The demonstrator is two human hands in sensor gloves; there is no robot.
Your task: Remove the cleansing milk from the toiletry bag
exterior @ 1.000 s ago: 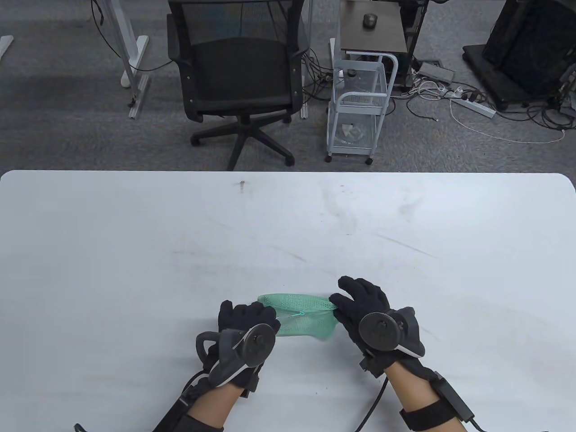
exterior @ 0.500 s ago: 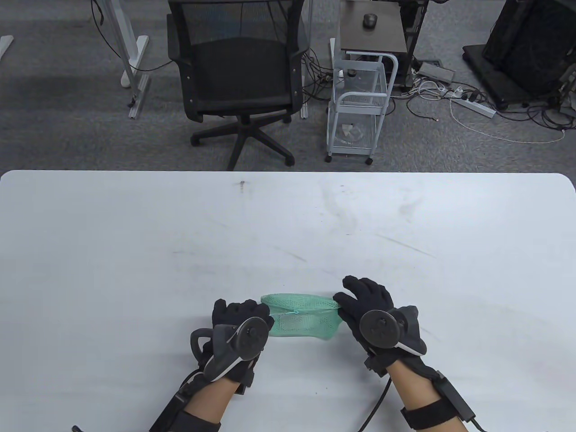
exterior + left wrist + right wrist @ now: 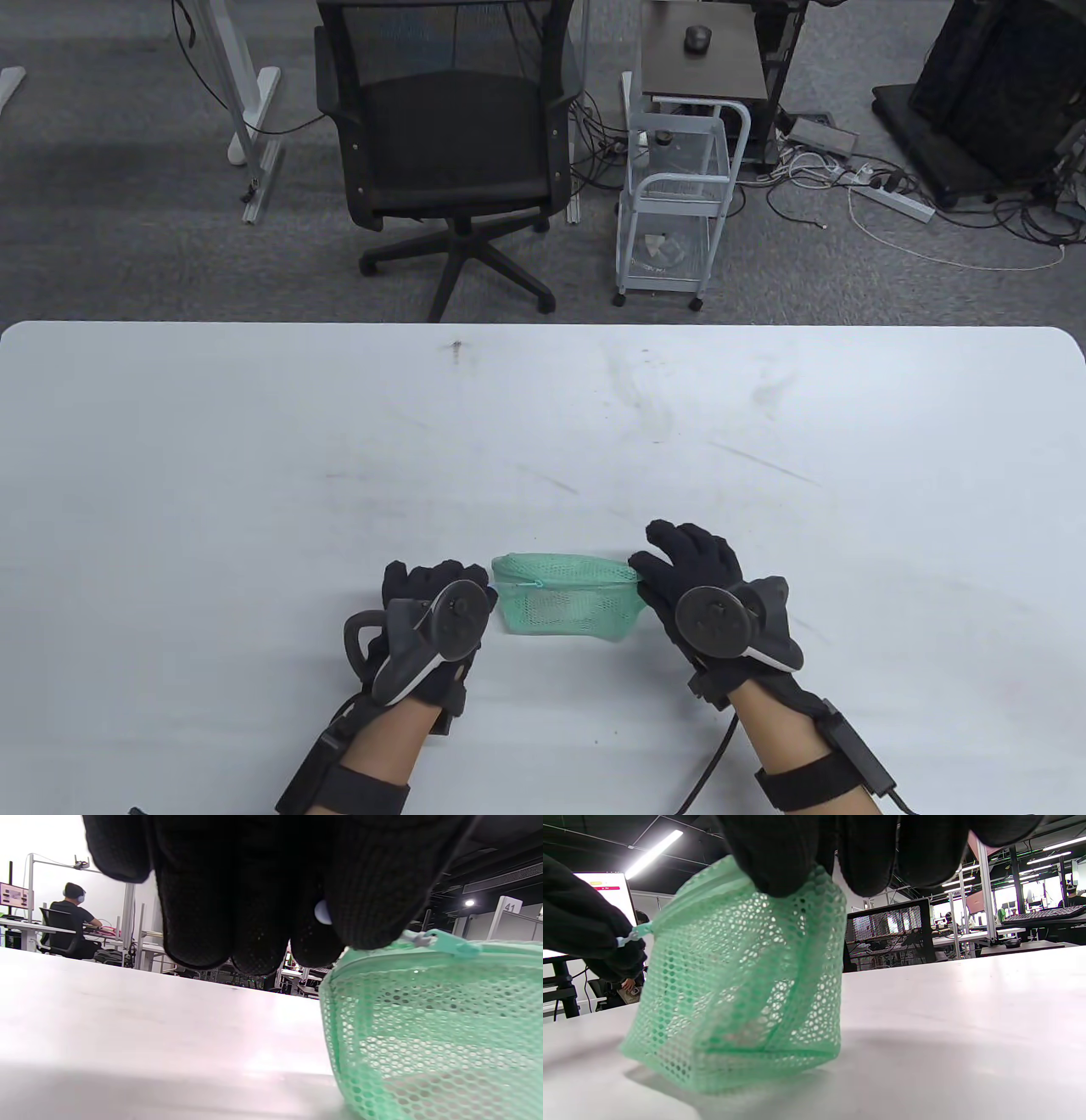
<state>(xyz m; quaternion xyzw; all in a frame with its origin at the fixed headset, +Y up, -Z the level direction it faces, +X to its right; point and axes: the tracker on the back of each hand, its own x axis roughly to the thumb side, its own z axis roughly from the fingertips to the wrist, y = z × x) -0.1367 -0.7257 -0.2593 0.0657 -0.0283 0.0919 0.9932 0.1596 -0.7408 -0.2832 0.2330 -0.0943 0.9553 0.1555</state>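
A green mesh toiletry bag stands on the white table near the front edge. Something pale shows through the mesh; I cannot tell what it is. My left hand is at the bag's left end and pinches the green zipper pull, as the left wrist view shows, with its fingers bunched above the bag. My right hand pinches the top right corner of the bag, with its fingertips pressed on the mesh. The zipper pull also shows in the right wrist view.
The table reaches wide to both sides and to the back of the bag. Beyond its far edge stand a black office chair and a white wire trolley on the carpet.
My left hand has moved left, drawing the zipper pull from the middle of the bag's top to its left end. The right hand has held the right corner still.
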